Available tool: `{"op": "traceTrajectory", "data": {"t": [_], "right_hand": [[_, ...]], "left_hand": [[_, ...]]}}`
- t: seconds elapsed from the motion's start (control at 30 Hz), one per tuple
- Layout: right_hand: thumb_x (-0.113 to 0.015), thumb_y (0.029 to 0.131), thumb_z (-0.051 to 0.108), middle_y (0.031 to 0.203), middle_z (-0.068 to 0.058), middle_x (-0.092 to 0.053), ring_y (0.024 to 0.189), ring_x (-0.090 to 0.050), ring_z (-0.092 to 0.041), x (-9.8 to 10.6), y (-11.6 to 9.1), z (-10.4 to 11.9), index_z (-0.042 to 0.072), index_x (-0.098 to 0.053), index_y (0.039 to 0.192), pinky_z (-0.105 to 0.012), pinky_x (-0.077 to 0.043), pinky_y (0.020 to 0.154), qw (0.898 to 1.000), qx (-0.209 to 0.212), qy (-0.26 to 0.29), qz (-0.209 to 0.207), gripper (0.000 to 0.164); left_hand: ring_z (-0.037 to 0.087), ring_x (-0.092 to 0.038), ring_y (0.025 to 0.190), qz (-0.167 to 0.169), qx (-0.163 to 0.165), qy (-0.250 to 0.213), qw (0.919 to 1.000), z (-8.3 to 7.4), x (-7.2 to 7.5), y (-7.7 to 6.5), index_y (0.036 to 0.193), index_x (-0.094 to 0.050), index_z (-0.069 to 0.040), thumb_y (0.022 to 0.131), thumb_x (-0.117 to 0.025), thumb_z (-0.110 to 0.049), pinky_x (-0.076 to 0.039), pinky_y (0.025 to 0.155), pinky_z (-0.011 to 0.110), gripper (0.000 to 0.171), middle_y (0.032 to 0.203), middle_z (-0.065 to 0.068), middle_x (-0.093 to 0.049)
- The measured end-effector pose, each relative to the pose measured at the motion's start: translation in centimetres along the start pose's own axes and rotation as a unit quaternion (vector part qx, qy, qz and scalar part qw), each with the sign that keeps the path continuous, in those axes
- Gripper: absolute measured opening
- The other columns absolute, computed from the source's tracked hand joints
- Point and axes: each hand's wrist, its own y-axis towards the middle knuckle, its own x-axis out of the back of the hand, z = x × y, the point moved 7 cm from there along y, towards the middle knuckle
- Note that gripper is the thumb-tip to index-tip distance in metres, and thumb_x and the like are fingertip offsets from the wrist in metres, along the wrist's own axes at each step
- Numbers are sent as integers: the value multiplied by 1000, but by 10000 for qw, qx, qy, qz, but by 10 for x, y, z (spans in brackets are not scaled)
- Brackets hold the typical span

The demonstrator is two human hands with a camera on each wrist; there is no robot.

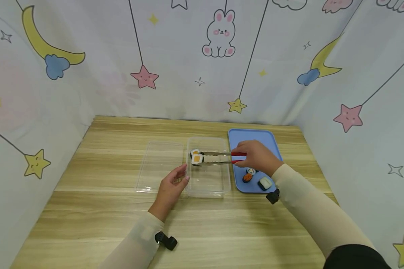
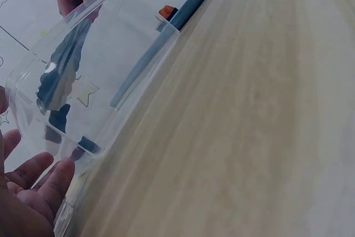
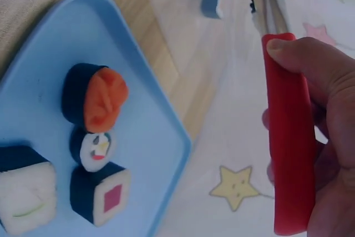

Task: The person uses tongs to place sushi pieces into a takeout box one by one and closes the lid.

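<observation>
My right hand (image 1: 257, 157) grips the red handles of metal tongs (image 1: 219, 153), which reach leftward over a clear plastic box (image 1: 210, 183). At the tongs' tips is a toy sushi roll (image 1: 197, 160) with a yellow-orange centre. Another similar sushi roll (image 1: 195, 151) shows right behind it; in the left wrist view a dark-sided sushi roll (image 2: 86, 145) sits low in the box, below the one at the tips. My left hand (image 1: 171, 188) is at the box's left wall, fingers fairly straight and spread, fingertips right at the plastic.
A blue tray (image 1: 237, 137) stands right of the box. On it lie an orange-topped sushi (image 3: 105, 98), a small roll (image 3: 95, 151), a pink-centred square roll (image 3: 111, 192) and a white-topped piece (image 3: 28, 195). A clear lid (image 1: 159, 164) lies left of the box. Printed curtains surround the table.
</observation>
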Motion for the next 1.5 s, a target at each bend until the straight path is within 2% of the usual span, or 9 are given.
{"op": "traceTrajectory", "data": {"t": [0.13,0.33,0.6,0.8,1.0,1.13,1.27,1.37,1.5], "right_hand": [[-86,84,19,99,6,-69,87,-65,-15,-4,8,5,13,-80,118,-37,-58,77,9990,-16,-312,321,35],[-87,83,21,101,6,-70,88,-64,-15,-7,17,11,17,-80,115,-37,-57,79,9969,-75,-469,631,33],[-88,84,21,105,-4,-73,91,-66,-21,-14,26,13,12,-79,118,-38,-57,80,9955,-50,-550,766,36],[-89,83,24,104,-4,-74,86,-64,-16,-15,30,15,11,-80,117,-36,-57,77,9924,-93,-810,927,38],[-89,83,26,104,-3,-73,87,-64,-17,-14,31,16,12,-80,117,-38,-58,77,9909,-141,-909,982,38],[-89,83,25,104,-3,-73,88,-64,-17,-13,29,11,13,-79,117,-38,-57,79,9925,-183,-813,890,38],[-89,82,24,101,2,-70,88,-64,-17,-6,21,3,13,-78,121,-40,-57,78,9959,-251,-627,601,42],[-89,82,25,101,3,-68,89,-63,-18,2,8,-5,12,-77,123,-41,-56,79,9980,-349,-448,294,45],[-90,83,27,105,-1,-68,92,-63,-22,13,-19,-21,9,-74,126,-41,-56,79,9973,-694,-146,-202,49]], "left_hand": [[28,-60,129,-8,-3,12,10000,2,0,0,145,-61,-14,99,-73,-15,-55,99,40,48,141,11,-64],[28,-61,128,-18,2,30,10000,0,0,0,146,-61,-14,100,-72,-14,-55,99,41,47,141,11,-64],[28,-60,129,8,6,-46,10000,-1,-1,0,146,-60,-12,100,-71,-15,-54,101,42,48,142,10,-63],[28,-60,129,1,26,-16,10000,-1,-1,0,147,-58,-9,101,-71,-15,-54,100,41,48,142,12,-63],[29,-60,129,1,-4,-51,10000,-2,0,0,147,-59,-8,101,-70,-14,-55,99,39,48,141,14,-63],[30,-61,128,-8,-45,-31,10000,-2,0,0,146,-59,-7,100,-71,-14,-55,98,40,48,141,15,-63],[29,-61,128,-14,-38,-17,10000,-1,0,-1,146,-59,-7,100,-72,-15,-55,99,42,49,142,14,-63],[29,-61,129,-7,-30,-10,10000,-1,1,-1,147,-59,-8,100,-72,-16,-54,100,44,50,142,13,-63],[29,-60,129,9,-15,-12,10000,-2,1,-1,146,-59,-9,100,-72,-17,-54,101,47,49,142,13,-63]]}}
